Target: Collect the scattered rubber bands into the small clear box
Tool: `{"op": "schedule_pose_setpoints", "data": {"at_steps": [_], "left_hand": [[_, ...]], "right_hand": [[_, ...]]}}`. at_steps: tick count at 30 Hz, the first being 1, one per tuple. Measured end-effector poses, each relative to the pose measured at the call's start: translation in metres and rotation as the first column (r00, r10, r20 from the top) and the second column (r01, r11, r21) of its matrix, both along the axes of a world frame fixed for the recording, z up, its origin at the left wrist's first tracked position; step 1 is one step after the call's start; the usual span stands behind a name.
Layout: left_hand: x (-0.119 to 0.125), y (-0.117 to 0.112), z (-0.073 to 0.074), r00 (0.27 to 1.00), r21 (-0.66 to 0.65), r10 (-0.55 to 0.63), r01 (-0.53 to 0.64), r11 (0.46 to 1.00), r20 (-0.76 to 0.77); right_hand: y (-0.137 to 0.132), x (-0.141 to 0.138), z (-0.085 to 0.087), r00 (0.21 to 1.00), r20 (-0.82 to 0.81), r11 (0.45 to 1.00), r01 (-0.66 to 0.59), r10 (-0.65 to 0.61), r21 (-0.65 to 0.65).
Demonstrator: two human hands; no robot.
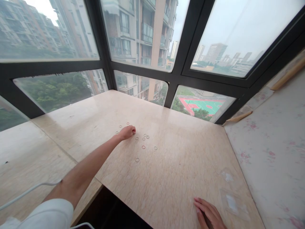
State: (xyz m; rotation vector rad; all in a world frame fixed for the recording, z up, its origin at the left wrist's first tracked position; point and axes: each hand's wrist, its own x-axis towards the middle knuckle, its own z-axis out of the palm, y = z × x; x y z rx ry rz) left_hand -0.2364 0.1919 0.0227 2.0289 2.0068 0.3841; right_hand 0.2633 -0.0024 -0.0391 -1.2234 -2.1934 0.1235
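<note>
My left hand (127, 131) reaches far out over the beige marble sill (166, 178), its fingers curled into a loose fist on the surface. Several small rubber rings (143, 147) lie scattered around it, some to its left (117, 132) and most just to its right (145, 137). Whether the curled fingers hold one of the rings is hidden. My right hand (207, 214) lies flat on the sill near the front right edge, fingers stretched out and holding nothing.
Dark-framed bay windows (177, 57) wall the sill at the back. A floral cushion (281, 143) borders it on the right. Two clear plastic bags (232, 200) lie near my right hand. A white cable (26, 192) runs across the lower left ledge.
</note>
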Motion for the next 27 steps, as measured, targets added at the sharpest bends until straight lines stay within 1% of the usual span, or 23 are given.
{"op": "schedule_pose_setpoints", "data": {"at_steps": [2, 4, 9, 13, 17, 19, 22, 25, 27], "left_hand": [[0.0, 0.0, 0.0, 1.0, 0.009, 0.012, -0.012, 1.0, 0.003], [0.0, -0.001, 0.0, 0.999, 0.021, 0.039, -0.039, 0.999, 0.016], [-0.009, -0.003, -0.001, 0.986, 0.044, 0.151, -0.155, 0.987, 0.071], [-0.02, -0.007, 0.0, 0.969, 0.016, 0.222, -0.225, 0.974, 0.108], [-0.027, -0.013, 0.0, 0.955, 0.0, 0.269, -0.271, 0.963, 0.121], [-0.027, -0.015, -0.001, 0.958, 0.015, 0.261, -0.264, 0.964, 0.117], [-0.023, -0.016, -0.001, 0.974, 0.03, 0.201, -0.206, 0.978, 0.106], [-0.018, -0.015, -0.002, 0.985, 0.012, 0.143, -0.145, 0.989, 0.093], [-0.014, -0.014, -0.002, 0.988, -0.005, 0.131, -0.131, 0.991, 0.085]], "right_hand": [[0.001, 0.0, 0.0, 1.0, -0.005, 0.999, -0.026, 0.026, 0.022], [0.002, -0.002, 0.002, 0.999, -0.027, 0.999, -0.019, 0.02, 0.037], [0.0, -0.004, 0.006, 0.999, -0.042, 1.0, -0.005, 0.006, 0.018], [0.0, 0.0, 0.002, 1.0, -0.014, 1.0, -0.025, 0.026, 0.011], [0.002, 0.002, -0.001, 0.999, -0.012, 0.998, -0.04, 0.041, 0.056], [0.002, 0.001, -0.001, 0.999, -0.021, 0.998, -0.032, 0.033, 0.062], [0.002, 0.0, -0.001, 1.0, -0.007, 0.999, -0.026, 0.026, 0.038], [0.001, 0.002, -0.001, 1.0, 0.016, 1.0, -0.026, 0.026, 0.014], [0.001, 0.002, -0.001, 1.0, 0.021, 1.0, -0.023, 0.022, 0.015]]}}
